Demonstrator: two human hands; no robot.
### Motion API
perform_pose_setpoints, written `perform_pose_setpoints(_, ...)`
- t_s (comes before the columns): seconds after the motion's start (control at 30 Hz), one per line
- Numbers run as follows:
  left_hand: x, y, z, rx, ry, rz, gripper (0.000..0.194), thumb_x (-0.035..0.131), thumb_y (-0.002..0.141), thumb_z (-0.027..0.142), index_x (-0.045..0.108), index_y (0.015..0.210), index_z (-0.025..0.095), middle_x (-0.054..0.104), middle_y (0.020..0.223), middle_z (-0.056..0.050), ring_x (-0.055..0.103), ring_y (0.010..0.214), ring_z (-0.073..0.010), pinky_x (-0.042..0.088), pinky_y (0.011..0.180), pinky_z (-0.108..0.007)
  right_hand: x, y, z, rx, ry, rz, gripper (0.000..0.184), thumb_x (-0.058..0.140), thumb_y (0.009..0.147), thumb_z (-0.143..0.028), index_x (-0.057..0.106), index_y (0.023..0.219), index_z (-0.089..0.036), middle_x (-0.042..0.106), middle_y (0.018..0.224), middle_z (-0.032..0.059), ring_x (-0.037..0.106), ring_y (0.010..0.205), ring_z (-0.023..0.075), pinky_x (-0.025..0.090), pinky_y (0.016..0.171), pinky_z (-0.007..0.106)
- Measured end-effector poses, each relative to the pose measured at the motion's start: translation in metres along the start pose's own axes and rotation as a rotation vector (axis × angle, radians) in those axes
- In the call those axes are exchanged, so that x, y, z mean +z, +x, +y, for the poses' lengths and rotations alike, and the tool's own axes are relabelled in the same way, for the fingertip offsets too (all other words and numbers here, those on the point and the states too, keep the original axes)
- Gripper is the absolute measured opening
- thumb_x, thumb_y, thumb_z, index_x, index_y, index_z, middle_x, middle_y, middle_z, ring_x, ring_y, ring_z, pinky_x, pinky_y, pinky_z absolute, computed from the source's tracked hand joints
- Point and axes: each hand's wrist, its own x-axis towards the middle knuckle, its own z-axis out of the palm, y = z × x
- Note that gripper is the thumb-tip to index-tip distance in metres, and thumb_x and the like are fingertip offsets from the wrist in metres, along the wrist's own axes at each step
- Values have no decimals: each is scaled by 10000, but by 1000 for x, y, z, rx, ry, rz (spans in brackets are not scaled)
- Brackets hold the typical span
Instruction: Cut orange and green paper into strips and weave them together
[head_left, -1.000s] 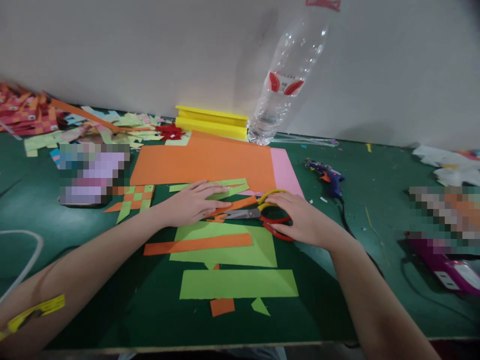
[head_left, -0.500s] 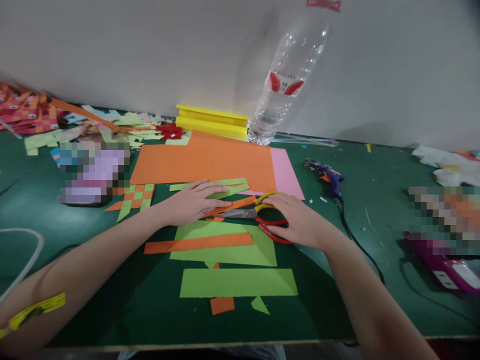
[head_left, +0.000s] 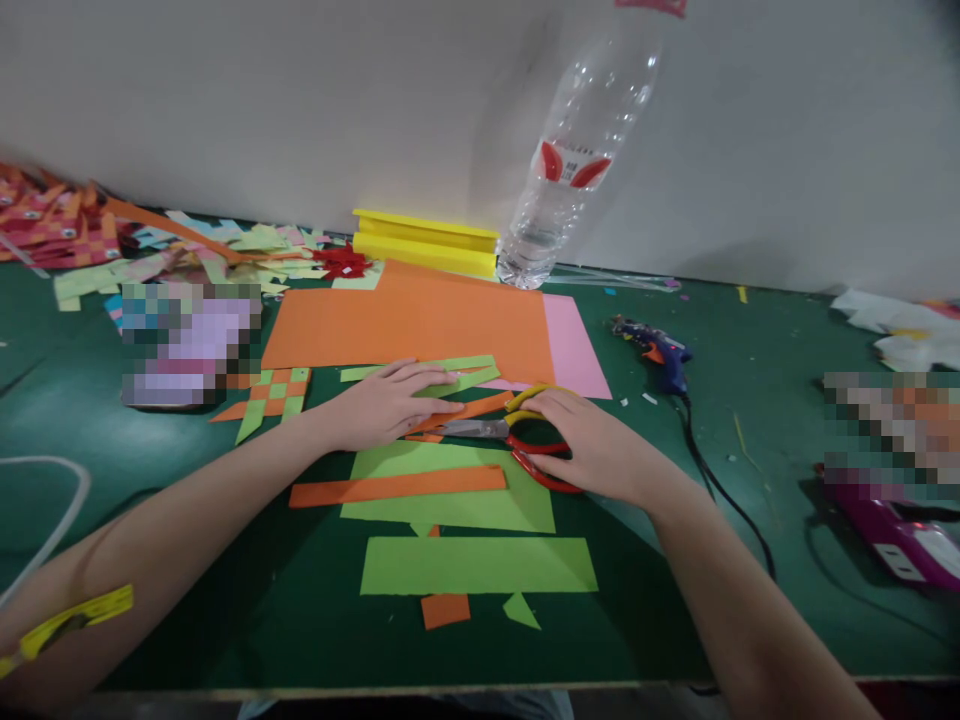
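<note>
My right hand [head_left: 592, 440] grips scissors [head_left: 480, 428] with one yellow and one red handle loop. Their blades point left, along the lower edge of an orange paper strip [head_left: 489, 405]. My left hand [head_left: 394, 402] lies over the strip's left part, fingers stretched out and thumb apart, also touching narrow green strips [head_left: 480, 372]. It hides the blade tips. Just below, another orange strip [head_left: 405, 486] rests across a green paper sheet [head_left: 450, 510]. Nearer me are a green rectangle [head_left: 480, 566], an orange scrap [head_left: 445, 611] and a green scrap [head_left: 522, 611].
Behind my hands lie a large orange sheet [head_left: 412, 320] and a pink sheet [head_left: 579, 345]. A woven orange-green piece [head_left: 279, 393] and a blurred phone [head_left: 199, 350] are left. A bottle [head_left: 570, 165] stands by the wall; right are a corded glue gun [head_left: 664, 355] and a purple device [head_left: 885, 525].
My right hand and the scissors have shifted very slightly left, with the handle loops a little more apart. My left hand keeps its place on the paper.
</note>
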Motion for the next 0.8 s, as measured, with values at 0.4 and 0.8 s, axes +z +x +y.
perform_pose_setpoints(0.4,2,0,-1,4,4,13,497,360,975,141,374,1417,369,300,1535,4,240,1416,-199,205,1143,-418,-1,-2,2,-9,-10,-24,418,597,831,-366,548,1221,-224,595,1264,97,524,1212,280,438,1013,470)
perform_pose_setpoints(0.8,3,0,-2,-4,-10,16,505,369,974,132,372,1416,376,284,1545,17,242,1416,-201,206,1145,-418,2,0,-9,8,-53,-35,450,569,850,-390,522,1256,-203,568,1313,118,484,1268,291,428,1035,487)
